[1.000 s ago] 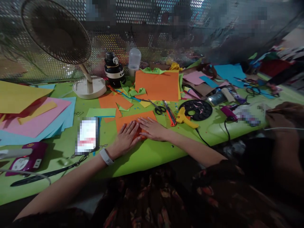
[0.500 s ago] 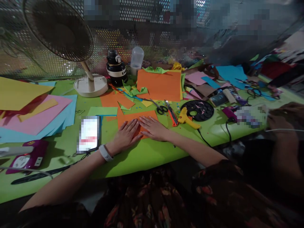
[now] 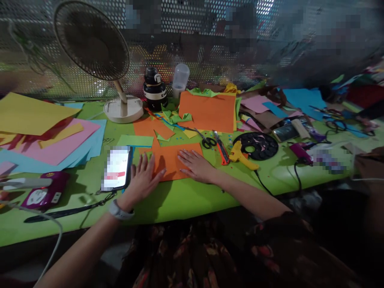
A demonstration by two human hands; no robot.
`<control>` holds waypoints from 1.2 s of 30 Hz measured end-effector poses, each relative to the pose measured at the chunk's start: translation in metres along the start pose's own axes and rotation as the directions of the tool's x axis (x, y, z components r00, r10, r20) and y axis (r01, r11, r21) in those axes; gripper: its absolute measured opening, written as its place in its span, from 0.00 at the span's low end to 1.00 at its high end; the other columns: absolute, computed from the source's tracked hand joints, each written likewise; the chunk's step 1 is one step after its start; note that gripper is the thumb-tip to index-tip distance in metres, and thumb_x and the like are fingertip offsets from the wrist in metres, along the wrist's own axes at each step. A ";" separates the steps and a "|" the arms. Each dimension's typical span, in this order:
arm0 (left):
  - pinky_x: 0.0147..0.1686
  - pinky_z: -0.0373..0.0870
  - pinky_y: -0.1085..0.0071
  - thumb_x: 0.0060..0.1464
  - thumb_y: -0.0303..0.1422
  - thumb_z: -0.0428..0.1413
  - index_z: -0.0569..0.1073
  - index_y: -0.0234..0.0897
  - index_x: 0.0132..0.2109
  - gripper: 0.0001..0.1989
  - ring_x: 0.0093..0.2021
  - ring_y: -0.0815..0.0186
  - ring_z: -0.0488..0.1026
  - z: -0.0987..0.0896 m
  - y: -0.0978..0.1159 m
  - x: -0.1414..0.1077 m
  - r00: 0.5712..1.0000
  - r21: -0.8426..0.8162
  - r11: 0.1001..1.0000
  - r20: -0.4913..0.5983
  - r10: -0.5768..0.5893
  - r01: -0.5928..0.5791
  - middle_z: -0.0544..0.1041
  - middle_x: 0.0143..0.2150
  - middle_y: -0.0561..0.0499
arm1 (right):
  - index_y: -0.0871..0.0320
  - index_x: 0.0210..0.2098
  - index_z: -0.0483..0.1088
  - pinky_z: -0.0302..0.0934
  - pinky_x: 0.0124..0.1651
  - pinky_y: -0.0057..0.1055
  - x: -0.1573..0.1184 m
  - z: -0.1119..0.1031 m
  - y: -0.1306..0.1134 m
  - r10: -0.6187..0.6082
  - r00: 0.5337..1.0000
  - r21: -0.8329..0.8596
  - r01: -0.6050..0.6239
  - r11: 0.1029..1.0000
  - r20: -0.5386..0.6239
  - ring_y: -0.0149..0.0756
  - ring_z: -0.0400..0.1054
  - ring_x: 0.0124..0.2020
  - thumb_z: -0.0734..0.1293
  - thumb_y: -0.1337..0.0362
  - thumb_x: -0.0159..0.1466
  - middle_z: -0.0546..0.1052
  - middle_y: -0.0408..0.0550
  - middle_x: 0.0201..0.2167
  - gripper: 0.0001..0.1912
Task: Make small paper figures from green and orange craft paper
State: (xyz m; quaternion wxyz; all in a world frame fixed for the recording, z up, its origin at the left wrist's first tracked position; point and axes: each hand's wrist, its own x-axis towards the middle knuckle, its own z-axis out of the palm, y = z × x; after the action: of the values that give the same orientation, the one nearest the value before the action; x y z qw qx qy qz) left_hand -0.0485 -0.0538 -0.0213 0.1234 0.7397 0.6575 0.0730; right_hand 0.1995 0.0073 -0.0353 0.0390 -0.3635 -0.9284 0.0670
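An orange sheet of paper (image 3: pixel 169 160) lies on the green table in front of me. My right hand (image 3: pixel 196 166) rests flat on its right part, fingers stretched out. My left hand (image 3: pixel 142 178) is open with fingers spread, beside the sheet's left edge and close to a phone (image 3: pixel 116 168) with a lit screen. Whether the left hand touches the paper I cannot tell. Scissors (image 3: pixel 207 140), a red utility knife (image 3: pixel 222 149) and a yellow glue gun (image 3: pixel 243 156) lie just right of the sheet. A light green paper strip (image 3: pixel 135 141) lies beyond the left hand.
A white fan (image 3: pixel 123 110), a black bottle (image 3: pixel 155 90) and a clear bottle (image 3: pixel 180 78) stand at the back. Coloured sheets (image 3: pixel 75 140) are piled at left near a purple device (image 3: pixel 46 192). A black round tray (image 3: pixel 258 146) lies at right. Another person's arm (image 3: pixel 370 168) shows there.
My left hand has moved left from the middle of the orange sheet towards the phone, its fingers spreading. My right hand stays on the paper. The view has shifted slightly.
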 end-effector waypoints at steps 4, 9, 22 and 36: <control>0.66 0.46 0.48 0.63 0.52 0.39 0.47 0.32 0.71 0.38 0.72 0.51 0.36 0.001 -0.038 -0.012 0.992 -0.013 0.993 -0.031 0.120 -0.120 0.41 0.73 0.34 | 0.63 0.70 0.47 0.37 0.70 0.48 0.001 0.001 0.001 -0.002 1.000 0.011 0.002 1.000 0.006 0.44 0.37 0.72 0.48 0.48 0.71 0.45 0.54 0.71 0.34; 0.67 0.44 0.50 0.63 0.52 0.42 0.44 0.30 0.71 0.40 0.72 0.50 0.33 -0.006 -0.064 0.006 0.990 -0.060 0.993 -0.107 0.094 -0.101 0.37 0.73 0.34 | 0.61 0.70 0.47 0.37 0.71 0.47 0.000 0.001 0.001 0.002 1.000 0.026 -0.002 1.000 0.001 0.44 0.38 0.72 0.48 0.48 0.71 0.45 0.54 0.71 0.34; 0.66 0.44 0.47 0.62 0.53 0.43 0.47 0.26 0.70 0.41 0.72 0.46 0.35 -0.027 -0.110 0.089 0.996 -0.059 0.998 -0.091 0.002 -0.008 0.41 0.73 0.31 | 0.61 0.70 0.47 0.36 0.71 0.46 0.000 0.003 0.001 0.010 1.000 0.007 -0.010 1.000 -0.008 0.44 0.37 0.72 0.50 0.47 0.71 0.45 0.53 0.71 0.35; 0.66 0.52 0.53 0.64 0.47 0.44 0.58 0.39 0.67 0.30 0.72 0.55 0.43 -0.006 0.017 0.079 0.917 -0.159 0.905 0.001 0.399 -0.394 0.51 0.72 0.42 | 0.66 0.63 0.61 0.38 0.69 0.53 0.009 -0.005 -0.007 -0.020 0.999 -0.049 0.023 0.999 0.043 0.49 0.41 0.71 0.55 0.53 0.71 0.53 0.61 0.69 0.29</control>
State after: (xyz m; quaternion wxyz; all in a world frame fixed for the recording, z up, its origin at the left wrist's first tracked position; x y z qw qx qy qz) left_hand -0.0240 0.0228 -0.0153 0.1744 0.8470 0.4836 0.1350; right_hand 0.1886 0.0086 -0.0289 0.0107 -0.3528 -0.9342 0.0514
